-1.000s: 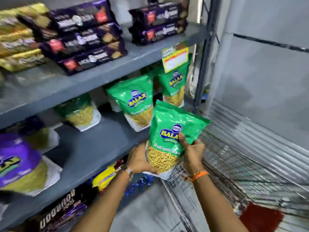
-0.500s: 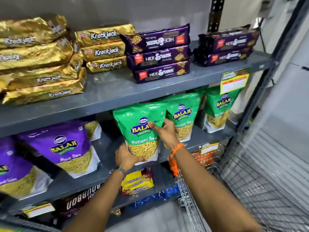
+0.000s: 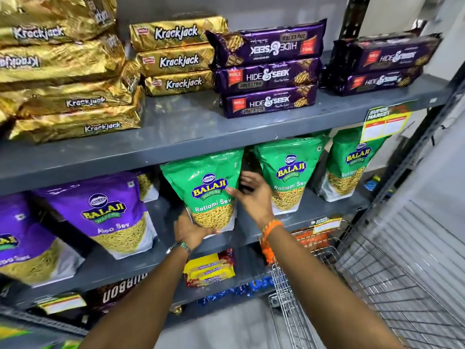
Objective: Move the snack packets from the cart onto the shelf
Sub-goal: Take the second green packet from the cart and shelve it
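Green foil Ratlami Sev pouch (image 3: 210, 190) upright on grey metal shelf (image 3: 251, 230), label outward. Left hand (image 3: 192, 231) cups its base; right hand (image 3: 253, 197) spread, fingertips touching.

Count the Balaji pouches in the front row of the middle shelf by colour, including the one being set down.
Green Ratlami Sev pouches: 3
Purple Aloo Sev pouches: 2
Total: 5
Not counted: a mostly hidden pouch behind the purple ones; its colour cannot be told.
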